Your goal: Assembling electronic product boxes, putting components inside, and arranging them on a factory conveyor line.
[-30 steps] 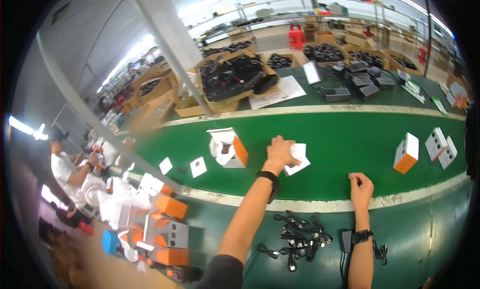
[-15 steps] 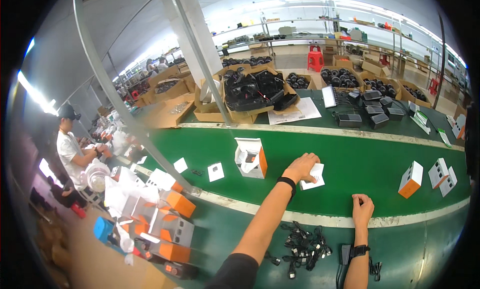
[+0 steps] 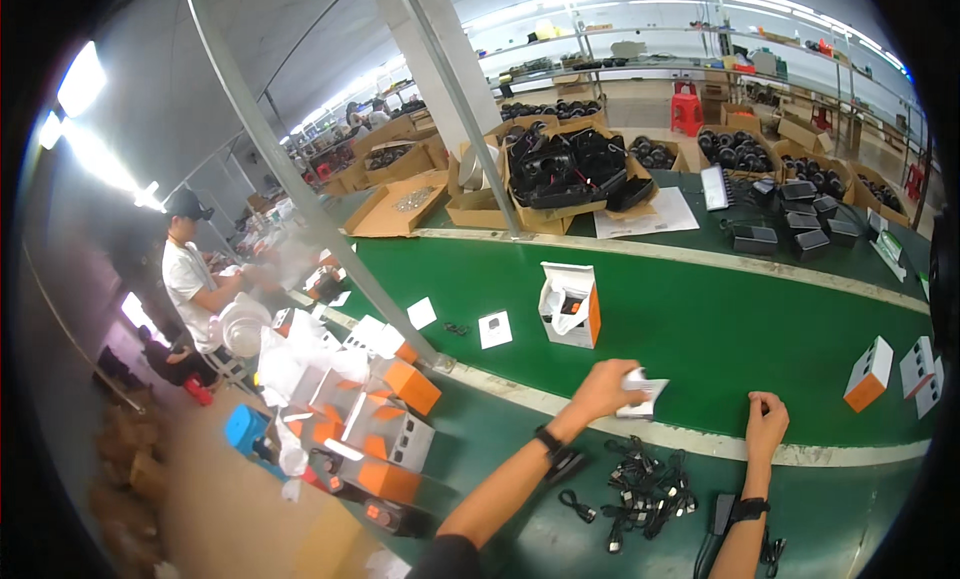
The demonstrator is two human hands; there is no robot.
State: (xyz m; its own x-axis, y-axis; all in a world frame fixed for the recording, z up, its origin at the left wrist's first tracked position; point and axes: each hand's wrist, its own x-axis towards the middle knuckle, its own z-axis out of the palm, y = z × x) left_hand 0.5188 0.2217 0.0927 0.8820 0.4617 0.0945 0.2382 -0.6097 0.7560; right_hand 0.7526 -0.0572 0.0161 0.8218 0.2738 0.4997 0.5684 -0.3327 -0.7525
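L hand (image 3: 608, 389) has just drawn the card (image 3: 648, 391) off its spot on the belt (image 3: 480, 284) toward the body, so it's now held, not lying flat. L fingers closed on card's L edge; free end pts R, away from fingers, tilted. Long axis prob. L–R, but foreshortened, can't be sure. Open box (image 3: 575, 329) beyond L fingers, cables (image 3: 650, 489) just nearer the body. R hand (image 3: 767, 424) well R, fingers curled; can't tell if holding anything.
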